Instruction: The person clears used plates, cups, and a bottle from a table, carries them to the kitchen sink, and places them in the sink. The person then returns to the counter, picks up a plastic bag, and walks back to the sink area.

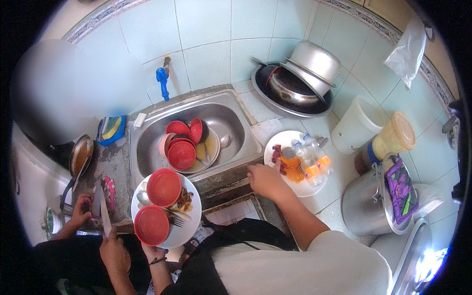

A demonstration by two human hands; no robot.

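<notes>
My left hand (pixel 155 252), with a beaded bracelet at the wrist, holds a white plate (pixel 197 214) from beneath its near edge. Two red bowls, an upper one (pixel 164 187) and a lower one (pixel 152 225), sit on that plate beside a fork (pixel 177 222), a spoon (pixel 143 199) and brown food scraps (pixel 184 202). Over the near left edge of a second white plate (pixel 274 142), on the counter, is my right hand (pixel 267 180). Its index finger reaches to dark red food pieces (pixel 276 153); thumb and index are apart, other fingers mostly hidden. Orange sauce (pixel 294 173) and small plastic bottles (pixel 313 162) lie there too.
A steel sink (pixel 232 118) holds red bowls (pixel 181 155), plates and cutlery under a blue tap (pixel 162 83). At left, another person's hand (pixel 115 254) grips a knife (pixel 105 214). Basin and pots (pixel 295 88), plastic containers (pixel 357 125) and a large pot (pixel 361 206) stand right.
</notes>
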